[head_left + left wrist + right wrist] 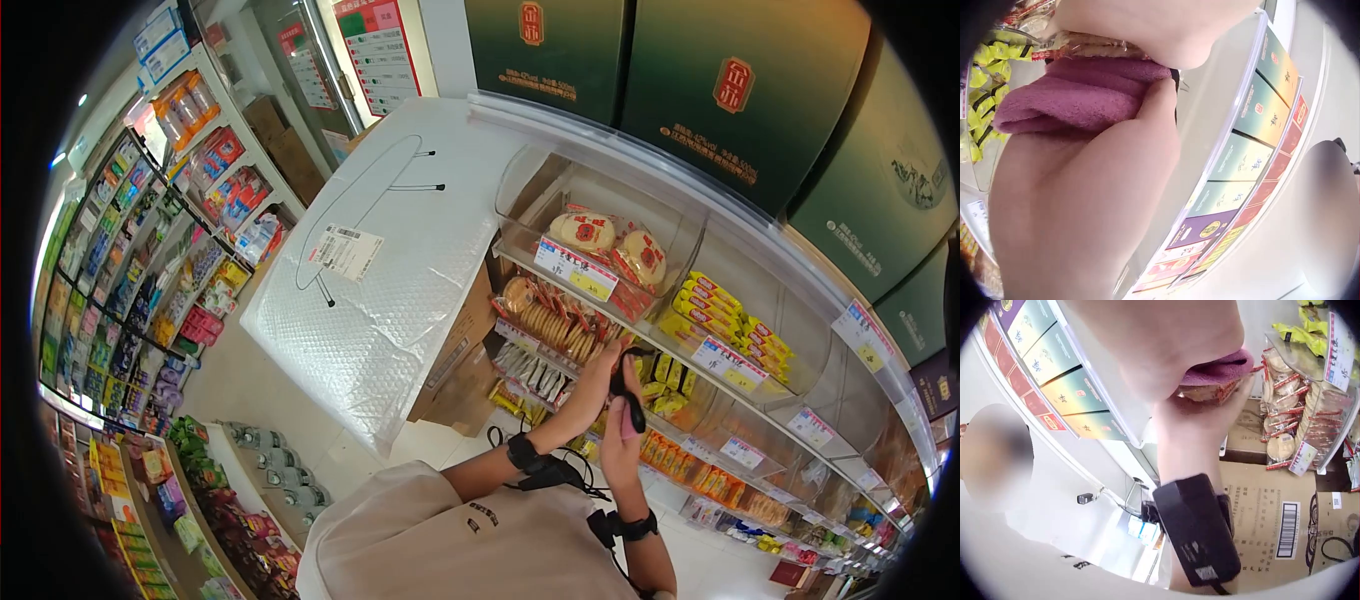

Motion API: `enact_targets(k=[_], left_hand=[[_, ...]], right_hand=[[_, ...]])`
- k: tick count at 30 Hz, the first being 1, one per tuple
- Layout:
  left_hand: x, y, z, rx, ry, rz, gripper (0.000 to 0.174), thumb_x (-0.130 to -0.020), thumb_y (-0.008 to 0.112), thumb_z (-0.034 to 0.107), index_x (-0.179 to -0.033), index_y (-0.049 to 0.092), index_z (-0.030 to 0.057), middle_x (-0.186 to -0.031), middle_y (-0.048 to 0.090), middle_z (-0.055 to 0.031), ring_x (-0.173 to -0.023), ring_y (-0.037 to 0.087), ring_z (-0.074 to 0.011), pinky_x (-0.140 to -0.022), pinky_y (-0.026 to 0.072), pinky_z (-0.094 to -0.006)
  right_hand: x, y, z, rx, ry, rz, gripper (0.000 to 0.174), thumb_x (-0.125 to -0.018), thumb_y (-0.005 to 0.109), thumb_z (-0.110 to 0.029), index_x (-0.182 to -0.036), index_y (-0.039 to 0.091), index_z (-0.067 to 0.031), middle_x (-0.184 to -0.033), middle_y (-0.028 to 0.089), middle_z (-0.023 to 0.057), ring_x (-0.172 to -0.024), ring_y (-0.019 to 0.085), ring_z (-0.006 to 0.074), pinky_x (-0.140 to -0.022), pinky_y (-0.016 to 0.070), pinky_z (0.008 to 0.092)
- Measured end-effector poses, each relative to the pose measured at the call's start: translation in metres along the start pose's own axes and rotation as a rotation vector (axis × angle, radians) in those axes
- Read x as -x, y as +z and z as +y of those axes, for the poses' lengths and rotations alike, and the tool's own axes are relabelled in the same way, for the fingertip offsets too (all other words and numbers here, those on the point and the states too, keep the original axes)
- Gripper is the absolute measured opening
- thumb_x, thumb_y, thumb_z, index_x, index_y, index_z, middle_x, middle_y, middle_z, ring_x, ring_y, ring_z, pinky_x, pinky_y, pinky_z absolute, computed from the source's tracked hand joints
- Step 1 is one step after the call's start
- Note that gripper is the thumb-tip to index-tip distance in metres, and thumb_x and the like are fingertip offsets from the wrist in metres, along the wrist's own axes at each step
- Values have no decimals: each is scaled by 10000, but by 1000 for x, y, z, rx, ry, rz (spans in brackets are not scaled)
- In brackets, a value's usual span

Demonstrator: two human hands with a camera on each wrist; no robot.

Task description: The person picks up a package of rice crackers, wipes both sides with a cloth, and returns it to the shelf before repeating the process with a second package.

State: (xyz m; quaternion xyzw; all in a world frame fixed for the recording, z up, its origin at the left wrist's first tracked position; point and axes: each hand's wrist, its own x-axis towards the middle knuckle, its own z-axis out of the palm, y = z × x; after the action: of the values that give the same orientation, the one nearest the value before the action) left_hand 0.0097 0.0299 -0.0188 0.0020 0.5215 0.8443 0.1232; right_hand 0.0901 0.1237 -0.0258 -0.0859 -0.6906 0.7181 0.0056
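Note:
In the head view my left hand and right hand meet in front of the snack shelf. My right hand grips a folded purple cloth, its thumb along the edge in the left wrist view. Between the cloth and my left hand is a clear-and-red wrapped cracker packet, held by the left hand and partly hidden. Black bands show by both hands in the head view. Beside the hands are packs of round crackers and yellow packets in clear bins.
Large green boxes stand on top of the shelf. A silver bubble-wrap sheet covers cardboard cartons to the left. A clear bin edge with price tags runs close by the hands. Stocked shelves line the far left.

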Motion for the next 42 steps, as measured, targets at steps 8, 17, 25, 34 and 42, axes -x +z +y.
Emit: enact_targets(k=[8,17,25,34,42], left_hand=[[9,5,-10,259,-106,-13,619,-1073,319,570,-1301,562,48,-1176,606,-79,-1054,565,-139,-961,449,-275],[10,6,22,434,-269,-232,797,-1016,313,671,-1435,479,13,-1392,572,-130,-1288,554,-249,-1108,408,-379],[6,1,34,487,-191,-81,921,-973,237,758,-1416,471,-15,-1360,570,-200,-1248,540,-314,-1113,405,-430],[3,1,-16,-142,61,85,435,-980,663,348,-1260,610,20,-961,652,7,-796,595,-50,-653,447,-191],[8,-6,8,-147,-96,-18,351,-987,643,288,-1199,691,14,-987,695,-4,-805,614,-45,-680,487,-205]], right_hand=[[-9,12,-36,260,-564,-3,451,-959,531,-60,-1404,527,10,-1501,452,183,-1448,371,341,-1211,217,437],[-16,2,-37,434,-636,75,557,-917,621,-123,-1452,503,-26,-1521,431,192,-1446,353,402,-1214,219,483],[2,11,-40,598,-667,-90,617,-912,627,-128,-1486,438,-2,-1551,387,207,-1464,323,392,-1212,228,489],[-18,-14,4,-105,138,-9,505,-1068,510,-318,-1470,442,-20,-1311,577,57,-1092,565,125,-908,460,272],[-23,-10,11,-500,199,9,408,-1053,534,-410,-1300,543,-86,-1123,618,18,-1001,602,107,-850,509,290]])
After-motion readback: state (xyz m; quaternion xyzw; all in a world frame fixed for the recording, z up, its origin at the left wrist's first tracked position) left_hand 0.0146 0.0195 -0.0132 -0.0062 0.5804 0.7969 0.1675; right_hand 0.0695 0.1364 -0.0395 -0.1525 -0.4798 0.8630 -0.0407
